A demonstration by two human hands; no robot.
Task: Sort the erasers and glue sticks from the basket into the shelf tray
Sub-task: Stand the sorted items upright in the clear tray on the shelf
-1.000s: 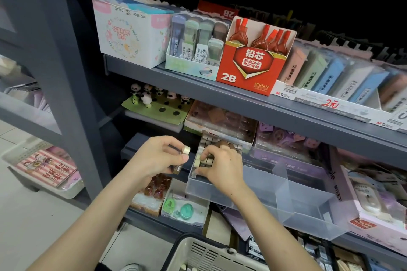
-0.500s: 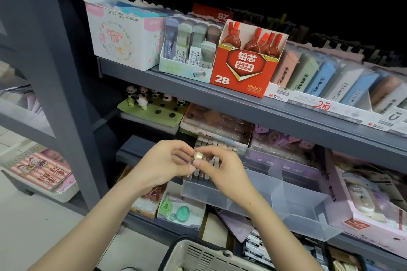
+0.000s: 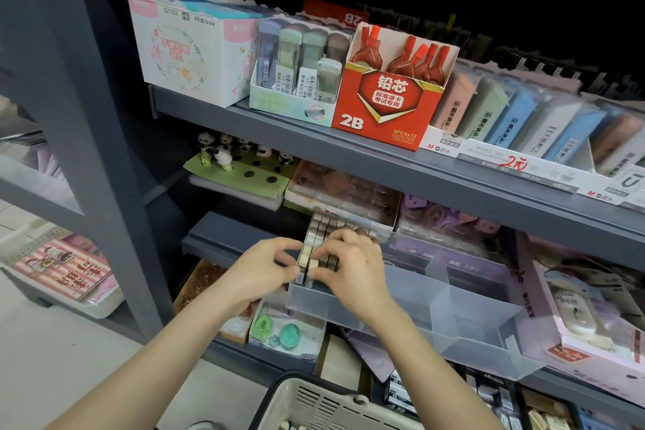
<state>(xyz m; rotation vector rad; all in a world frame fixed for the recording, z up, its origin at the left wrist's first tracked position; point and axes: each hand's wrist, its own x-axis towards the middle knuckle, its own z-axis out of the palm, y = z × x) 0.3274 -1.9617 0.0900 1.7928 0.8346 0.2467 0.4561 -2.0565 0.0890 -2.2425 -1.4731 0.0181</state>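
Head view, from nearest to farthest: the basket is seen at the bottom edge, its contents mostly cut off, so what remains to be sorted cannot be judged.

Above it, both hands are brought together at the front-left corner of the shelf tray. A small pale eraser is pinched by the curled fingers and thumb of the left hand. It is closed on from the other side by the bent fingers of the right hand, though the exact contact is partly hidden. The eraser is held at the front end of the rows of erasers, which are packed upright in the tray's left compartment. The compartments to the right look unfilled, and no glue sticks can be made out in them.

The placing step is judged to be under way. If the eraser is pressed in crooked, the upright neighbours could be tipped. If it is released too near the tray's front wall, it could be dropped onto the goods below. The tray seems to jut past the shelf edge, so it might be shifted by a hard push.

Farther back, a red 2B box stands on the upper shelf.
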